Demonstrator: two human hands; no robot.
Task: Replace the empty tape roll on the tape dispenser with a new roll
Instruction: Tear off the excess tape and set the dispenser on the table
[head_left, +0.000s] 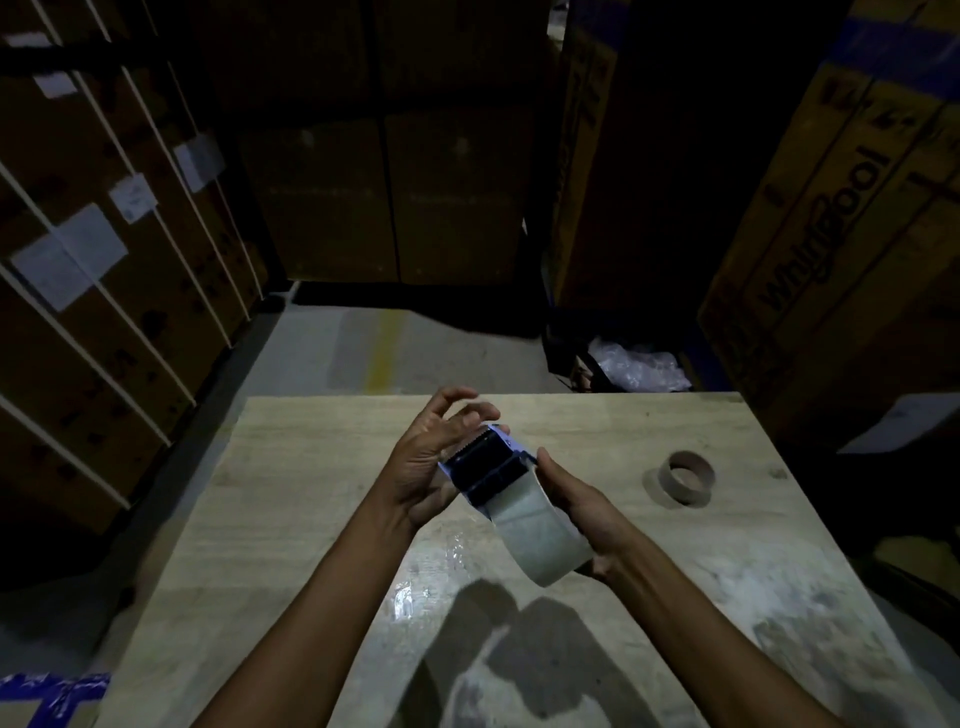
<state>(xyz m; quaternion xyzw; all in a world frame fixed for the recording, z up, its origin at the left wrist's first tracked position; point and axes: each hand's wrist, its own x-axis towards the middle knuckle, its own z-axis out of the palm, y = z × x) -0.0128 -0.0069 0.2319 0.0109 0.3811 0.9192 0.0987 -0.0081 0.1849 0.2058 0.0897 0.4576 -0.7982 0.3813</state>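
I hold a blue and black tape dispenser (485, 465) above the wooden table (311, 493), its serrated blade end pointing away from me. A full roll of clear tape (535, 535) sits mounted at its near end. My right hand (582, 512) grips the roll and the dispenser's right side. My left hand (431, 457) cups the dispenser's left side, its fingers spread and curled over the blade end. The empty brown cardboard core (685, 475) lies on the table to the right, apart from both hands.
Tall cardboard boxes (831, 234) stand right and behind the table, strapped cartons (104, 286) on the left. Crumpled clear plastic (641, 366) lies on the floor beyond the table's far edge. A box with blue tape (47, 699) is at bottom left.
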